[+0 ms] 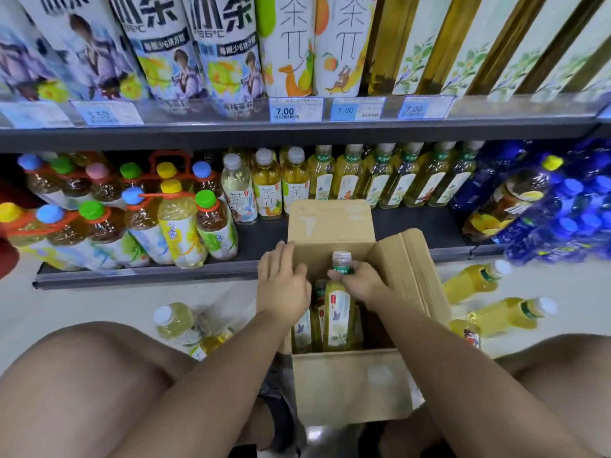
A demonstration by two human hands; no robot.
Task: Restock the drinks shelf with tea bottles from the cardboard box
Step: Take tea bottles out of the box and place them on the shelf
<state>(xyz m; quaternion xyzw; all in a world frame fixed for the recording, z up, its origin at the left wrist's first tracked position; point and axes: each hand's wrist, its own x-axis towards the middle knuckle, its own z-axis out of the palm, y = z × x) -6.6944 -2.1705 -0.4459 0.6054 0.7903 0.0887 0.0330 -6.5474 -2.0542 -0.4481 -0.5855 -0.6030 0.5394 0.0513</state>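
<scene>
An open cardboard box [350, 385] stands on the floor between my knees, with tea bottles upright inside. My right hand [358, 280] grips the neck of one yellow tea bottle [339, 312], which stands higher than the others in the box. Resting on the box's left edge is my left hand [281, 285], its fingers straight. The low drinks shelf [413, 223] lies just beyond the box, and a row of matching tea bottles [390, 180] stands at its back.
Loose tea bottles lie on the floor right of the box [472, 280] and left of it [178, 320]. Colourful-capped bottle packs [132, 219] fill the shelf's left, blue bottles [578, 206] its right. An upper shelf with price tags [294, 109] hangs overhead.
</scene>
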